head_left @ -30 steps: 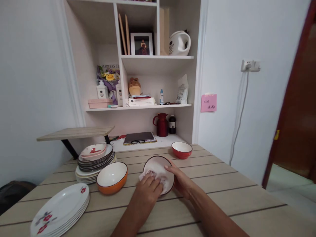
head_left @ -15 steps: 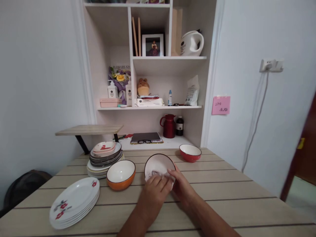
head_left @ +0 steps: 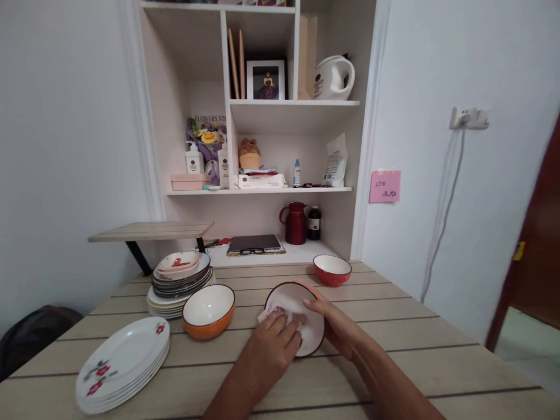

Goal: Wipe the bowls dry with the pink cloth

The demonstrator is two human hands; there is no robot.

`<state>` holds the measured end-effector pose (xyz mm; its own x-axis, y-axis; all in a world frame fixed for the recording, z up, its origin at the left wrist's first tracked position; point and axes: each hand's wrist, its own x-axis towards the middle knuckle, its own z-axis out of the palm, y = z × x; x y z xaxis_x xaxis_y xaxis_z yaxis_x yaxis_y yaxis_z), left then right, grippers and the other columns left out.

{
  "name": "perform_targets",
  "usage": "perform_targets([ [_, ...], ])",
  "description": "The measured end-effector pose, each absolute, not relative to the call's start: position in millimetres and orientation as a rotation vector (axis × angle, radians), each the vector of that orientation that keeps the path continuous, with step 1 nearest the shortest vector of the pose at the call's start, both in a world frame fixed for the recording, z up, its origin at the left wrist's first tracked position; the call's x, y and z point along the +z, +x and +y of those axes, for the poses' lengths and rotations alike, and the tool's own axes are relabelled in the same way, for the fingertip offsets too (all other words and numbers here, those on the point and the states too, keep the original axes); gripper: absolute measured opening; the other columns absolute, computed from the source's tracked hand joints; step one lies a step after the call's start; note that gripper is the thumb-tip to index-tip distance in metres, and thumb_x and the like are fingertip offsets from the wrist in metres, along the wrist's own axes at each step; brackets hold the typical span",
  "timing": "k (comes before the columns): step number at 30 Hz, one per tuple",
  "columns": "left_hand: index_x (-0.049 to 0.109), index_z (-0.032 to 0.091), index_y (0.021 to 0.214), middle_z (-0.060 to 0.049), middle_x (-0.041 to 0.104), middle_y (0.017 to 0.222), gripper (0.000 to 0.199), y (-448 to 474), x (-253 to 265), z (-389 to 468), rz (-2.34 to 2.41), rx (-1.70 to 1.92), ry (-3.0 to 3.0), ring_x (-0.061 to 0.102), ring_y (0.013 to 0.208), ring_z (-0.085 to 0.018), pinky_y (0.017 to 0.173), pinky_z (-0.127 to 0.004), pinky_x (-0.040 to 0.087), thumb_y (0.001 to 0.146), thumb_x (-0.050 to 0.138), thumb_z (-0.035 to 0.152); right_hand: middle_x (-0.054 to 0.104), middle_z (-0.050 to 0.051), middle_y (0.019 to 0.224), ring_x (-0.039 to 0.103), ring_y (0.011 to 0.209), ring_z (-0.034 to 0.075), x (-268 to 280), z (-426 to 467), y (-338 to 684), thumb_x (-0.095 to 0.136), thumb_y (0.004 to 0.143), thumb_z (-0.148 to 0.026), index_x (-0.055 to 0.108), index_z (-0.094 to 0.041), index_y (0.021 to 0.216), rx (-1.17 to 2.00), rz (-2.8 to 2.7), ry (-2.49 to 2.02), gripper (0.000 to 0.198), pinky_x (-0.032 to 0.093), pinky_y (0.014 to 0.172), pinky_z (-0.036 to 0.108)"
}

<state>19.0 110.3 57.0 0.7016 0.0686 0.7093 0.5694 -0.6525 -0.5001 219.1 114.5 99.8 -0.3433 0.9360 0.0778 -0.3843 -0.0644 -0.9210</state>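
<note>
A bowl with a white inside and a dark rim point(head_left: 311, 335) is tilted toward me above the table. My right hand point(head_left: 339, 324) grips its right side, thumb over the rim and fingers behind it. My left hand point(head_left: 273, 341) is closed on a crumpled pale cloth point(head_left: 284, 312), pressed against the inside of the bowl at its left. Left of my hands stands an orange bowl point(head_left: 209, 315), upright. A red bowl point(head_left: 332, 271) sits farther back on the right. The bowl's outer side is mostly hidden.
At the front left lies a stack of white oval plates point(head_left: 125, 364) with red flowers. Behind it, more stacked plates point(head_left: 181, 286) carry small pink dishes point(head_left: 178, 262). A small raised wooden shelf point(head_left: 151, 231) overhangs the back left. A red jug point(head_left: 296, 223) stands behind the table.
The bowl has turned and tipped further over in my right hand, shifting slightly right and toward me. My left hand with the cloth now lies at its left rim. The view has swung slightly right.
</note>
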Motion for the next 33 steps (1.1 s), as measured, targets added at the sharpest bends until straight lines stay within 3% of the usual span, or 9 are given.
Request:
perform_targets([
  [5, 0.071, 0.016, 0.103, -0.008, 0.075, 0.119, 0.026, 17.6, 58.6, 107.6, -0.482, -0.916, -2.08, 0.07, 0.107, -0.022, 0.106, -0.041, 0.051, 0.104, 0.045, 0.011, 0.076, 0.008, 0.127, 0.073, 0.106, 0.031, 94.2, 114.5, 212.3, 0.084, 0.076, -0.033, 0.035, -0.035, 0.157, 1.627, -1.02, -0.597, 0.095, 0.051, 0.092, 0.044],
  [8, 0.071, 0.016, 0.106, -0.007, 0.077, 0.116, 0.029, 17.6, 59.7, 107.1, -0.492, -0.946, -2.062, 0.071, 0.107, -0.022, 0.106, -0.041, 0.051, 0.105, 0.043, 0.011, 0.075, 0.009, 0.13, 0.072, 0.111, 0.032, 91.8, 114.9, 208.1, 0.086, 0.074, -0.029, 0.034, -0.034, 0.158, 1.628, -0.996, -0.526, 0.099, 0.049, 0.097, 0.045],
  [14, 0.07, 0.016, 0.112, -0.006, 0.079, 0.11, 0.032, 14.1, 55.0, 110.9, -0.711, -1.033, -2.008, 0.073, 0.095, -0.023, 0.092, -0.041, 0.057, 0.108, 0.038, 0.015, 0.072, 0.008, 0.135, 0.067, 0.122, 0.031, 86.1, 115.1, 181.9, 0.092, 0.064, -0.023, 0.05, -0.034, 0.146, 1.607, -0.984, -0.355, 0.093, 0.047, 0.104, 0.045],
  [20, 0.068, 0.015, 0.119, -0.007, 0.078, 0.112, 0.033, 14.2, 52.1, 109.9, -0.671, -1.071, -2.09, 0.071, 0.098, -0.022, 0.093, -0.04, 0.055, 0.109, 0.037, 0.017, 0.08, 0.001, 0.102, 0.072, 0.096, 0.024, 87.1, 103.2, 162.2, 0.081, 0.072, -0.022, 0.056, -0.03, 0.14, 1.54, -0.904, -0.529, 0.072, 0.052, 0.091, 0.036],
  [24, 0.064, 0.016, 0.129, -0.007, 0.075, 0.119, 0.028, 20.8, 53.5, 107.0, -0.666, -0.988, -2.192, 0.069, 0.103, -0.023, 0.092, -0.04, 0.055, 0.107, 0.05, 0.024, 0.079, 0.001, 0.096, 0.071, 0.09, 0.024, 97.0, 99.4, 169.1, 0.077, 0.073, -0.028, 0.064, -0.027, 0.126, 1.535, -0.917, -0.618, 0.054, 0.052, 0.084, 0.034],
  [27, 0.066, 0.017, 0.124, -0.008, 0.074, 0.118, 0.025, 21.4, 54.0, 107.5, -0.655, -0.902, -2.272, 0.069, 0.102, -0.025, 0.088, -0.041, 0.057, 0.102, 0.061, 0.028, 0.08, 0.003, 0.097, 0.07, 0.091, 0.026, 105.2, 100.7, 180.9, 0.076, 0.073, -0.034, 0.068, -0.025, 0.12, 1.515, -0.995, -0.722, 0.048, 0.051, 0.079, 0.034],
  [33, 0.068, 0.02, 0.116, -0.005, 0.072, 0.123, 0.022, 14.6, 61.1, 107.6, -0.546, -0.85, -2.262, 0.065, 0.112, -0.022, 0.108, -0.045, 0.049, 0.104, 0.051, 0.014, 0.079, 0.005, 0.113, 0.07, 0.096, 0.027, 114.7, 105.1, 211.7, 0.077, 0.073, -0.036, 0.065, -0.026, 0.131, 1.504, -1.132, -0.855, 0.06, 0.048, 0.076, 0.033],
])
